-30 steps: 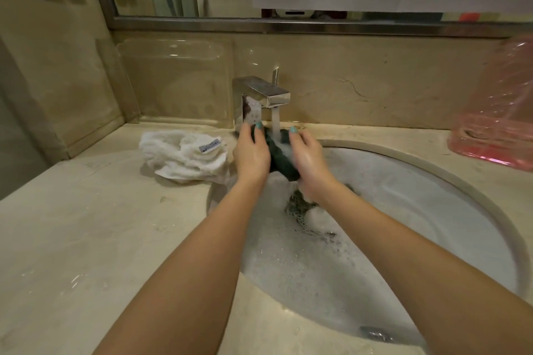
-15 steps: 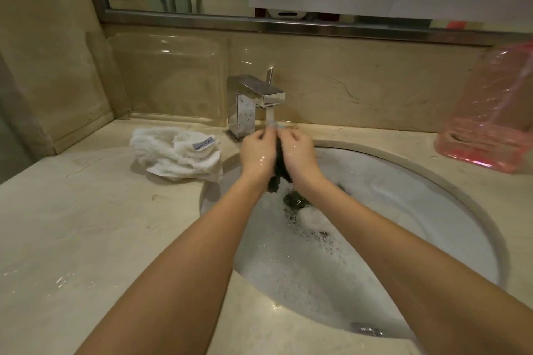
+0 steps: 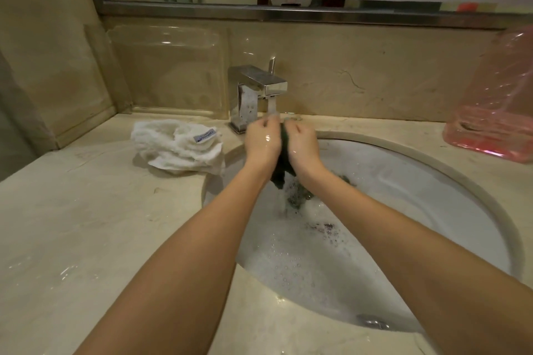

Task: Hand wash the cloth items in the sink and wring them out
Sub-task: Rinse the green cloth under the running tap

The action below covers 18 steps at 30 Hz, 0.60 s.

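"So, where is the cloth?"

"Right under the tap (image 3: pixel 259 86), just in front of its spout. My left grip (image 3: pixel 264 143) and my right grip (image 3: pixel 302 144) are both clamped on the dark cloth (image 3: pixel 284 164), one from each side, fingers curled round it and knuckles nearly meeting. Its lower end hangs out below my wrists."

"Is the tap running?"

"Yes. A thin stream (image 3: pixel 271 105) drops from the spout and lands at the top of my grips, on the left one's fingers. In front of the tap the sink (image 3: pixel 432 181) holds white suds (image 3: pixel 288 253). More dark fabric (image 3: pixel 300 196) lies half sunk in them, just below the hanging end. I cannot tell whether it is the same piece or another one."

"And either side of the tap?"

"Left of the tap, a crumpled white towel (image 3: pixel 178 147) with a small label lies on the worktop (image 3: pixel 86 225), reaching the sink's edge. Well to the right of the tap, a pink see-through container (image 3: pixel 496 112) stands on the worktop at the back wall. The backs of both grips are wet and shiny."
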Motion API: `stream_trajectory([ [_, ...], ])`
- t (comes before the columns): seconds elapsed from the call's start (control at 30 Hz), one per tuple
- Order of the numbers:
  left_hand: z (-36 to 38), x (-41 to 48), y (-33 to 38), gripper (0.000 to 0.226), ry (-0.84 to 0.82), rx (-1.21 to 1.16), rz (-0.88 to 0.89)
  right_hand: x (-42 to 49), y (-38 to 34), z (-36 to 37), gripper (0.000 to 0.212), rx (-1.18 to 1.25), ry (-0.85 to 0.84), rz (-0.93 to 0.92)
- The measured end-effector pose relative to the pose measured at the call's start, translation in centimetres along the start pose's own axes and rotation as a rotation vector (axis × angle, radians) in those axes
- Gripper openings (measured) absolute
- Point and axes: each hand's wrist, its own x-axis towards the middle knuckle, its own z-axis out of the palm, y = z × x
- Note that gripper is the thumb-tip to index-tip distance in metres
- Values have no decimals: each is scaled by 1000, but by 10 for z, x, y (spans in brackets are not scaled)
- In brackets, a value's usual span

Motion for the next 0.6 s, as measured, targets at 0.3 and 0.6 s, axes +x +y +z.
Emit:
stream_trajectory([
  [0.3, 2, -8, -6, 30, -106, -56, -139, 9, -6, -11, 43, -183, 48, -206],
  [0.6, -17, 2, -11, 39, -395, -2, -65, 27, -3, -26, 32, -119, 146, 26],
])
